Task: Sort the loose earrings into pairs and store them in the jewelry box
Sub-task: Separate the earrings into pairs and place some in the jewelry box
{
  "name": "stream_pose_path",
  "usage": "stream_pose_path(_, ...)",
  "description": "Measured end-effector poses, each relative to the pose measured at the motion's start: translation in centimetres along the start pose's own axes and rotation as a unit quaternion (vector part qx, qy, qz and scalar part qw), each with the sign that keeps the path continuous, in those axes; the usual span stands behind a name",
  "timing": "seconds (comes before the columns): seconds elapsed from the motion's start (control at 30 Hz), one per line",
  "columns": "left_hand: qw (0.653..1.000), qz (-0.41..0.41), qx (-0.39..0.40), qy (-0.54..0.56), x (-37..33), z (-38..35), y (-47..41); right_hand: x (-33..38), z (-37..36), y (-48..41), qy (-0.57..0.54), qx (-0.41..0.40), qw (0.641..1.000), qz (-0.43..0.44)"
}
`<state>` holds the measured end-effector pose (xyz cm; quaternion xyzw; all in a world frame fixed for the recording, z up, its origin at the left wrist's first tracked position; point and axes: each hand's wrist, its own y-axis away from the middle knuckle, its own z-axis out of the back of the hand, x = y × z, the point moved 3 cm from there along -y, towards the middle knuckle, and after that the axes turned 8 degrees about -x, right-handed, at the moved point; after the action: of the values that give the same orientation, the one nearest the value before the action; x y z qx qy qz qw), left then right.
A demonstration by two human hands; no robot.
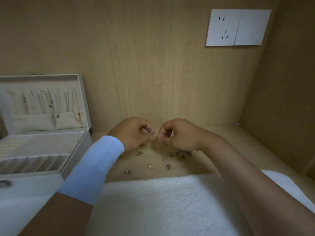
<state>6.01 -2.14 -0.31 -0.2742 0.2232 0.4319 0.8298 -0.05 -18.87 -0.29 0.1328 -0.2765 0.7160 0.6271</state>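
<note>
Box first: the pale grey rectangular jewelry box point(77, 155) sits open at the left of the light wooden surface point(156, 173). Its lid point(81, 92) stands upright. Thin chain necklaces point(51, 104) hang down the lid lining, with their lower ends at a cream fabric pocket. The tray has ribbed ring rolls at far left, a perforated stud panel in the middle and a row of narrow divided slots along the near edge. It is too blurred to tell what, if anything, sits in the slots.

Our left hand point(134, 133), with a light blue sleeve on the forearm, pinches a small silver earring point(152, 134) at its fingertips. Our right hand point(179, 135) is just beside it with the fingers curled and the thumb against the forefinger. We cannot tell whether it grips anything.

The loose small gold and silver earrings point(181, 155) lie scattered on the surface just beneath and nearer to us than both hands. The densest cluster is under the right wrist, and the singles are spread toward the left. They lie well apart from the box.

The white fluffy towel point(162, 201) lies along the near edge.
</note>
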Motion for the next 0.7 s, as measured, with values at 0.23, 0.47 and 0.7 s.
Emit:
stream_pose_path(0.23,0.995,0.015,0.041,-0.087,3.2,2.5,5.0,2.7,-4.3,0.7,0.06,0.056,0.996,0.04)
stream_pose_path(0.47,0.982,0.005,0.101,-0.157,4.1,2.3,5.8,2.5,-5.6,0.6,0.121,0.075,0.988,0.054)
stream_pose_path(0.7,0.981,0.01,0.116,-0.155,4.3,2.6,6.0,2.5,-4.6,0.6,0.082,0.08,0.993,0.04)
